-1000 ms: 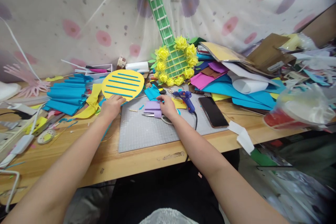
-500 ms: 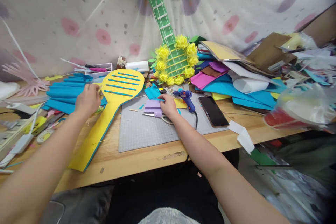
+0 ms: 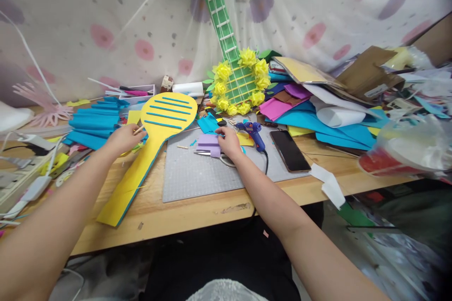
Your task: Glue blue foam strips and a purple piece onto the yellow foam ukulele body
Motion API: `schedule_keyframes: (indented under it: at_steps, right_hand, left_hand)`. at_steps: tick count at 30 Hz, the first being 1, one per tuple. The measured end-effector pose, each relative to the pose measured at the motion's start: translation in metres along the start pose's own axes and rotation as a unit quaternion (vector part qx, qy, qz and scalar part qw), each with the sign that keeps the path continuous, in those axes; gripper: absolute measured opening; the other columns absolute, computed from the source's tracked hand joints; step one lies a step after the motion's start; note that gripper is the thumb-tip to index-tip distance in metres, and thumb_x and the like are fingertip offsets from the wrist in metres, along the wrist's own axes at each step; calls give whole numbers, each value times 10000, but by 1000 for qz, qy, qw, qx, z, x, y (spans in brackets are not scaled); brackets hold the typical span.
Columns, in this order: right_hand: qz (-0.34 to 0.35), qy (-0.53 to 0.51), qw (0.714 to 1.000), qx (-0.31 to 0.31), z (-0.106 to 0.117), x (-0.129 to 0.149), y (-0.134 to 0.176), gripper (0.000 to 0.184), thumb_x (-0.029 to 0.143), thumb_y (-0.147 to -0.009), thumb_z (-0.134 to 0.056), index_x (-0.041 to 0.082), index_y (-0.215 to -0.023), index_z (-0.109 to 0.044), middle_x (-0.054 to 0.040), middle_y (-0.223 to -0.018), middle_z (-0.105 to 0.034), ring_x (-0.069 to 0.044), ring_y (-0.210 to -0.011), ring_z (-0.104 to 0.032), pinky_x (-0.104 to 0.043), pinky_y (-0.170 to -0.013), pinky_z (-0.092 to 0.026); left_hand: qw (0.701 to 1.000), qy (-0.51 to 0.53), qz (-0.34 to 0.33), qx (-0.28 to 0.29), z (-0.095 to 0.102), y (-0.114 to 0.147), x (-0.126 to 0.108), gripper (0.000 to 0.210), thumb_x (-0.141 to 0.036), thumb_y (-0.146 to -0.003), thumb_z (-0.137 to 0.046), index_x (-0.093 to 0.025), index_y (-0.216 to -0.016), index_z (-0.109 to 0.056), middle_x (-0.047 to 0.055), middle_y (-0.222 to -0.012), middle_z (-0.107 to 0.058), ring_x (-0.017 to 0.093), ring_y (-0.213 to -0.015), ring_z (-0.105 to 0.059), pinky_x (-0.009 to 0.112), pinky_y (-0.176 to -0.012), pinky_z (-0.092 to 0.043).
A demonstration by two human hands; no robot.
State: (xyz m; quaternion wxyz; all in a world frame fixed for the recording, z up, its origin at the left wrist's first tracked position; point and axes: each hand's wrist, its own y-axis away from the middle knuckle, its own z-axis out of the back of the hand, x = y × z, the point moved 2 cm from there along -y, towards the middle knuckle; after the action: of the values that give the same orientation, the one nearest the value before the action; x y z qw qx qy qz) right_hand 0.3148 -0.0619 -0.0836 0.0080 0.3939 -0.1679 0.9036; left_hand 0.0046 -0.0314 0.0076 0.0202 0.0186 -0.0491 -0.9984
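My left hand (image 3: pixel 123 139) is beside the yellow guitar-shaped cutout (image 3: pixel 155 131), left of where its neck meets its round body. Its fingers pinch a short thin wooden stick (image 3: pixel 139 130). Blue strips lie across the cutout's round end, and its edge is blue. Over the grey cutting mat (image 3: pixel 197 183), my right hand (image 3: pixel 229 142) has its fingers curled together at the edge of purple pieces (image 3: pixel 208 143); what they hold, if anything, is hidden. Scissors (image 3: pixel 202 153) lie partly under that hand. A blue glue gun (image 3: pixel 254 134) rests just right of it.
A green paper guitar with yellow flowers (image 3: pixel 235 75) leans against the curtain. Right of the mat's middle lies a phone (image 3: pixel 290 151). Coloured sheets (image 3: pixel 328 124) are piled at the back right, near a bagged red cup (image 3: pixel 384 160). Blue folded paper (image 3: pixel 93 124) and a power strip (image 3: pixel 17 183) occupy the left.
My left hand has shifted slightly right and down, and the wooden stick now shows in its fingers. My right hand stays by the purple pieces. The whole view has shifted a little.
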Motion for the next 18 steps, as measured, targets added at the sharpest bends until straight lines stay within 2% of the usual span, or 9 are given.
schedule_keyframes:
  at_steps: [3, 5, 9, 11, 13, 16, 18]
  right_hand:
    - [-1, 7, 1000, 7, 0, 0, 0, 294, 77, -715, -445, 183, -905, -643, -54, -940, -632, -200, -923, -514, -342, -864, -405]
    - [-2, 15, 1000, 13, 1, 0, 0, 296, 74, -719, -443, 179, -913, -640, -58, -947, -631, -199, -919, -515, -342, -870, -401]
    - [17, 36, 999, 5, 4, 6, 3, 277, 92, -737, -457, 171, -928, -640, -72, -964, -625, -215, -935, -509, -354, -869, -395]
    - [49, 54, 997, -12, 6, 13, 6, 238, 153, -752, -505, 171, -944, -643, -86, -986, -616, -239, -985, -492, -376, -891, -377]
    - [105, 67, 992, -12, 6, 22, 11, 239, 244, -763, -557, 177, -977, -639, -93, -1025, -606, -252, -1039, -467, -391, -926, -348]
    - [198, 73, 976, 54, 0, 33, 19, 310, 350, -779, -579, 186, -1040, -616, -90, -1080, -594, -230, -1056, -467, -379, -949, -328]
    - [235, 89, 962, 106, -6, 37, 24, 346, 387, -786, -578, 183, -1064, -605, -97, -1109, -587, -220, -1055, -475, -376, -949, -327]
  left_hand:
    - [1000, 8, -17, 10, 0, 2, -5, 414, -479, -818, -372, -132, -932, -566, 85, -913, -658, 198, -787, -578, 253, -641, -391]
    - [1000, -3, -18, 16, -1, 5, -8, 493, -557, -790, -384, -133, -966, -562, 111, -990, -650, 238, -859, -590, 287, -686, -415]
    - [998, -51, 17, 15, -11, 12, -18, 828, -739, -641, -438, -114, -1184, -455, 212, -1119, -594, 362, -997, -570, 390, -754, -428]
    - [998, -65, 18, 3, -17, 16, -26, 948, -749, -594, -483, -71, -1250, -384, 265, -1133, -571, 390, -1014, -562, 415, -771, -424]
    - [998, -69, 10, -7, -22, 19, -33, 969, -711, -588, -529, -47, -1271, -348, 286, -1123, -567, 394, -1004, -568, 424, -773, -425]
    - [998, -42, 27, -33, -21, 21, -38, 909, -651, -615, -545, -60, -1272, -331, 266, -1096, -585, 384, -987, -580, 427, -762, -434]
    - [997, -3, 47, -59, -17, 20, -36, 850, -634, -632, -531, -83, -1252, -346, 241, -1087, -595, 374, -988, -582, 425, -760, -440]
